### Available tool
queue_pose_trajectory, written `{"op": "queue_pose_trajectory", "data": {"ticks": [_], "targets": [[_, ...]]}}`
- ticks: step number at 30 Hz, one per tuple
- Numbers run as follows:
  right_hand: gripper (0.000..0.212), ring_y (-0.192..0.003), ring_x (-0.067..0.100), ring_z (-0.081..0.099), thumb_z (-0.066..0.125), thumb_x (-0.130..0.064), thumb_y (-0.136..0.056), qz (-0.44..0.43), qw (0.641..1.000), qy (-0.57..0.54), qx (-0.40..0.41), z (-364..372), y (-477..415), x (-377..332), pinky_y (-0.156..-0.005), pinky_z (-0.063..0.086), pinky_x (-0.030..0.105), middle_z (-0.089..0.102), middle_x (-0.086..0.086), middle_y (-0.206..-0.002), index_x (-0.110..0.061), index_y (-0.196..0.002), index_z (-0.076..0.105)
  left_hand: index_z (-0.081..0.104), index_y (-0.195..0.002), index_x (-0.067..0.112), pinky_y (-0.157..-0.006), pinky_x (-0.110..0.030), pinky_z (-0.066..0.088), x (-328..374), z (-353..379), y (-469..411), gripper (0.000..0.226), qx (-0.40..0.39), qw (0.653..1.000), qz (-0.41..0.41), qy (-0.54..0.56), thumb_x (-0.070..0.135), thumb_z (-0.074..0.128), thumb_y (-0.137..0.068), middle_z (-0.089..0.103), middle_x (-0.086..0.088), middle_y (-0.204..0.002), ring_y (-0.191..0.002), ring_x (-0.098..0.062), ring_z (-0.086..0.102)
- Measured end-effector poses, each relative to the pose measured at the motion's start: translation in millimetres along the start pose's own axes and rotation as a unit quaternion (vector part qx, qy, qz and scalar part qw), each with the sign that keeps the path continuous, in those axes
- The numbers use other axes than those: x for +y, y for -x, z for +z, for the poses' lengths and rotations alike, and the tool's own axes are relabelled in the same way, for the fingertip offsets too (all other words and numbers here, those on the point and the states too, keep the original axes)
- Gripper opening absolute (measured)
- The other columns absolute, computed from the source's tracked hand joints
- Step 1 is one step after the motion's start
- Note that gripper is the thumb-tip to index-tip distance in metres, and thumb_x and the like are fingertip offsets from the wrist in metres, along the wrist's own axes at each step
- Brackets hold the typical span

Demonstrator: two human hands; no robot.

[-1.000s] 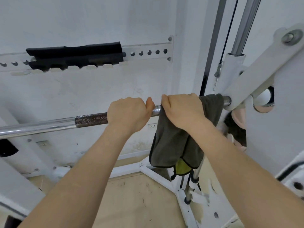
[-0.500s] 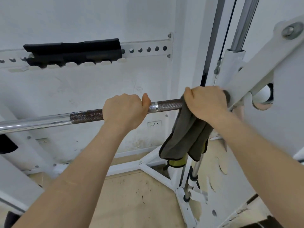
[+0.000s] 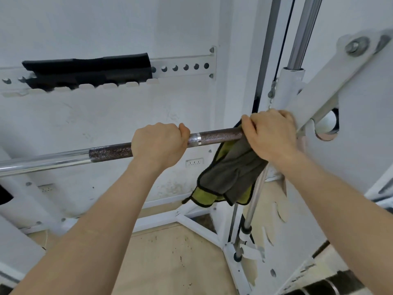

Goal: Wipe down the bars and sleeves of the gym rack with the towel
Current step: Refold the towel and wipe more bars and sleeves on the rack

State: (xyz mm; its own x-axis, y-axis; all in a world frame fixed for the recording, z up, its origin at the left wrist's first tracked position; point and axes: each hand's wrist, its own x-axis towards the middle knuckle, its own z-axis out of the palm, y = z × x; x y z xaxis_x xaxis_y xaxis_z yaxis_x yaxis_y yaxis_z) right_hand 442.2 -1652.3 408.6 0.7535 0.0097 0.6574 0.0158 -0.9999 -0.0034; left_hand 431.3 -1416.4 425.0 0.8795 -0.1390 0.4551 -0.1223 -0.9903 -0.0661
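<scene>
Towel (image 3: 229, 173), gray with a yellow-green underside and black edging, draped over the right end of the bar (image 3: 219, 136), most of it hanging below. Right hand (image 3: 270, 135) grips the towel against the bar, fingers curled over the top, pressed together, just beside the white rack arm (image 3: 331, 81). Bar end hidden under hand and cloth; seems to meet the rack arm, hard to tell. Left hand (image 3: 158, 143) grips bare bar on the dark knurled part, fingers curled round it, apart from the right hand. Black pad (image 3: 85, 69) on the holed wall bracket (image 3: 182, 68) above. Wooden floor (image 3: 170, 262) below.
</scene>
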Motion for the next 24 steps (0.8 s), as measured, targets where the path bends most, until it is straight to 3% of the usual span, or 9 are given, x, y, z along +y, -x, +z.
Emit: {"op": "queue_pose_trajectory", "data": {"ticks": [2,4,7,9,11,13,16,20,24], "targets": [[0.053,-0.074,0.027,0.056,0.025,-0.036,-0.099,0.056,0.998,-0.009,0.014,5,1,-14,-0.098,0.034,0.045,0.057,0.002,-0.063,-0.015,-0.065,0.059,0.053,-0.115,0.021,-0.048,-0.028,0.022,-1,1,-5,0.030,-0.022,1.000,0.010,0.006,0.024,0.027,-0.099,0.035,0.000,-0.062,-0.050,-0.022,0.033],[0.048,-0.068,0.026,0.058,0.029,-0.032,-0.099,0.065,0.997,-0.027,0.028,5,4,-45,-0.100,0.033,0.044,0.062,0.002,-0.063,-0.016,-0.066,0.059,0.051,-0.096,0.019,-0.049,-0.028,0.023,-4,2,-9,0.025,-0.040,0.999,0.017,0.010,0.023,0.027,-0.097,0.039,-0.002,-0.064,-0.051,-0.022,0.033],[0.033,-0.057,0.027,0.058,0.050,-0.020,-0.093,0.006,0.995,-0.064,0.079,5,14,-97,-0.085,0.042,0.042,0.061,0.003,-0.058,-0.016,-0.062,0.059,0.045,-0.075,0.015,-0.053,-0.030,0.029,-2,4,-6,0.034,-0.025,1.000,0.011,-0.009,0.029,0.024,-0.098,0.042,-0.002,-0.062,-0.054,-0.026,0.041],[0.029,-0.061,0.025,0.056,0.052,-0.020,-0.094,-0.025,0.988,-0.115,0.096,7,22,-117,-0.085,0.041,0.041,0.060,-0.001,-0.061,-0.018,-0.065,0.058,0.043,-0.066,0.013,-0.058,-0.032,0.034,0,3,-5,0.046,-0.018,1.000,0.000,-0.003,0.036,0.022,-0.101,0.044,-0.002,-0.062,-0.060,-0.029,0.047],[0.027,-0.072,0.024,0.058,0.044,-0.028,-0.099,-0.118,0.983,-0.121,0.076,6,21,-100,-0.087,0.037,0.037,0.062,-0.002,-0.073,-0.018,-0.081,0.062,0.047,-0.077,0.013,-0.053,-0.030,0.031,-2,4,-3,0.040,0.006,1.000,0.021,-0.014,0.034,0.022,-0.101,0.043,-0.001,-0.064,-0.059,-0.028,0.044],[0.041,-0.083,0.024,0.058,0.031,-0.046,-0.100,-0.196,0.979,-0.056,0.021,3,17,-59,-0.087,0.037,0.038,0.064,-0.002,-0.085,-0.020,-0.097,0.063,0.050,-0.097,0.017,-0.048,-0.028,0.024,-3,4,1,0.027,0.018,0.999,0.048,0.006,0.029,0.025,-0.100,0.040,0.001,-0.064,-0.055,-0.026,0.040],[0.060,-0.091,0.027,0.057,0.018,-0.055,-0.097,-0.073,0.997,-0.006,-0.012,-3,9,-3,-0.093,0.037,0.043,0.063,0.001,-0.085,-0.021,-0.087,0.065,0.052,-0.105,0.020,-0.051,-0.030,0.030,-18,1,14,0.028,0.011,0.998,0.064,0.009,0.032,0.027,-0.101,0.047,0.001,-0.071,-0.062,-0.028,0.046],[0.049,-0.080,0.027,0.055,0.023,-0.040,-0.099,0.065,0.997,-0.024,-0.039,-3,5,-31,-0.102,0.028,0.051,0.059,0.002,-0.071,-0.020,-0.072,0.059,0.057,-0.088,0.018,-0.067,-0.035,0.030,-54,0,33,0.048,0.023,1.000,-0.007,-0.017,0.045,0.019,-0.100,0.051,0.000,-0.072,-0.070,-0.028,0.043],[0.037,-0.068,0.029,0.060,0.029,-0.024,-0.097,-0.014,0.999,-0.028,-0.016,-12,15,-119,-0.076,0.037,0.039,0.065,0.001,-0.071,-0.021,-0.078,0.060,0.046,-0.125,0.033,-0.082,-0.042,0.036,-67,-11,34,0.031,-0.004,0.994,0.011,0.112,0.038,0.028,-0.100,0.058,0.001,-0.106,-0.097,-0.026,0.052]]}}
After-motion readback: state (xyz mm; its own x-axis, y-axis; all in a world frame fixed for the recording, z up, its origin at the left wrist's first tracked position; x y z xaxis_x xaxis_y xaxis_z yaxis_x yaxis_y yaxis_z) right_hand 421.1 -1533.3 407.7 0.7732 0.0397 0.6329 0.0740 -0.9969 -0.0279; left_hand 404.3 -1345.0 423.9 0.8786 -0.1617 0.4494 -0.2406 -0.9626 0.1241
